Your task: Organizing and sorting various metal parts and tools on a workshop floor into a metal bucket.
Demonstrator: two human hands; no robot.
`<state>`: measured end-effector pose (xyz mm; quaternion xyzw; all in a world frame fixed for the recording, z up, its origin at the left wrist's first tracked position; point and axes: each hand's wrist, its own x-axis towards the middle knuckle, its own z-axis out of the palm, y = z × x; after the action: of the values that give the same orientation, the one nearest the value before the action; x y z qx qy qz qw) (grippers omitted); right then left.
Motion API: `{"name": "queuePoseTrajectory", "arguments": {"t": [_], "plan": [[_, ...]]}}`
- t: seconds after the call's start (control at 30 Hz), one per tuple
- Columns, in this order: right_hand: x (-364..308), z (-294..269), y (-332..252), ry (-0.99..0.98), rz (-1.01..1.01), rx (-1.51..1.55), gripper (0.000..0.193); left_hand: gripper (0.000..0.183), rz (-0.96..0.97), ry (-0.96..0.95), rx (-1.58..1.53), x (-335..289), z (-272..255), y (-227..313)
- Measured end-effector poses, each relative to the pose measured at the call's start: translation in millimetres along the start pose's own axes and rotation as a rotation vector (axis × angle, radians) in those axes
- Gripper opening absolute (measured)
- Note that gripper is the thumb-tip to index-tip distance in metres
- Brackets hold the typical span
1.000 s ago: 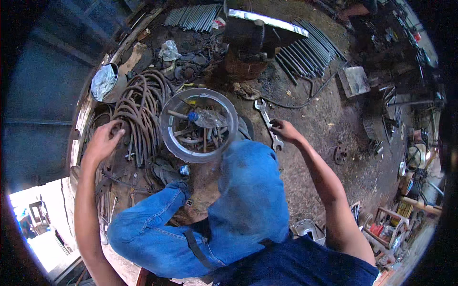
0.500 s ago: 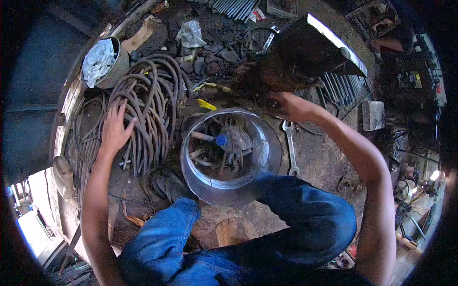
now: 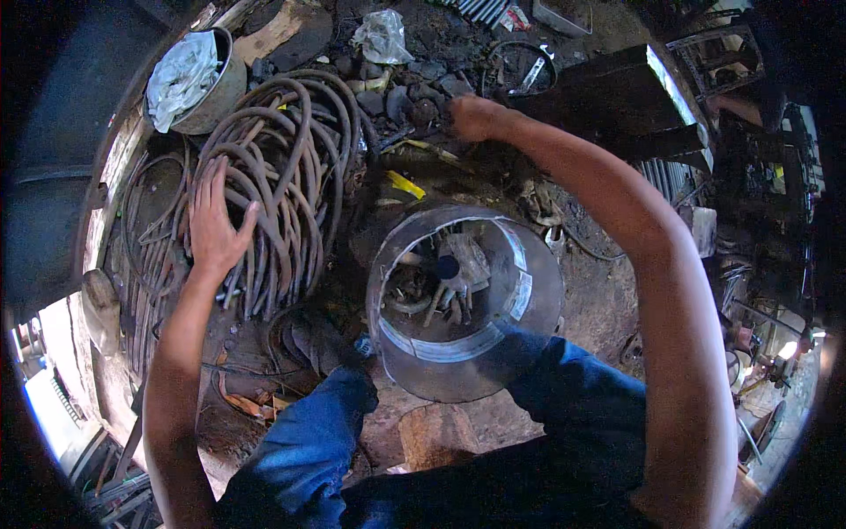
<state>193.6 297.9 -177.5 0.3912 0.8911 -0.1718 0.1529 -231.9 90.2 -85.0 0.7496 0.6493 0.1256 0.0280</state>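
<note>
My left hand rests with fingers spread on a large coil of brown hose or thick cable. Farther forward, past the middle, my right hand is curled closed beside dark lumps on the ground; its fingertips and anything in them are hidden. Between my legs stands a round, open metal cylinder, tilted slightly. Inside it are loose metal pieces and a light block-like piece. A yellow scrap lies just beyond its rim.
At the far left a bucket holds a crumpled pale plastic bag. A dark box-like metal piece stands right of my right hand. Beyond that hand lies a wrench. A wooden block sits near my legs.
My right hand has moved forward and left, away from the dark metal piece, and closed. The left hand stays on the coil. The view has shifted; the cylinder now hides most of the nearer wrench.
</note>
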Motion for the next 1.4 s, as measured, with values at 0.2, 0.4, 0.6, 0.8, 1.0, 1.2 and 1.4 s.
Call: {"name": "queuePoseTrajectory", "arguments": {"t": [0.2, 0.4, 0.6, 0.8, 1.0, 1.2, 1.4], "plan": [[27.5, 6.8, -37.4, 0.049, -0.035, -0.018, 0.035, 0.077, -0.06, -0.047, 0.049, -6.8, -3.4, -5.1], [37.4, 38.7, -52.1, 0.167, -0.08, -0.151, 0.057, 0.078, -0.028, -0.091, 0.127, -2.5, -9.3, 1.9], [21.1, 31.2, -68.2, 0.16, 0.109, 0.001, 0.068, 0.079, -0.034, -0.089, 0.175, -2.2, -4.3, 5.0], [34.1, 48.5, -52.4, 0.243, 0.157, 0.019, 0.083, 0.078, -0.116, -0.133, 0.236, 0.4, -3.8, 14.4], [29.1, 32.4, -69.8, 0.251, 0.165, 0.061, 0.077, 0.08, -0.084, -0.082, 0.252, -5.6, 1.3, 3.5], [55.7, 29.1, -116.9, 0.168, 0.015, 0.287, 0.05, 0.079, -0.169, -0.131, 0.245, -10.2, -6.1, 4.3], [100.5, 116.9, -59.2, 0.243, 0.139, 0.68, 0.041, 0.08, -0.054, -0.065, 0.191, 16.0, 12.5, 20.4]]}}
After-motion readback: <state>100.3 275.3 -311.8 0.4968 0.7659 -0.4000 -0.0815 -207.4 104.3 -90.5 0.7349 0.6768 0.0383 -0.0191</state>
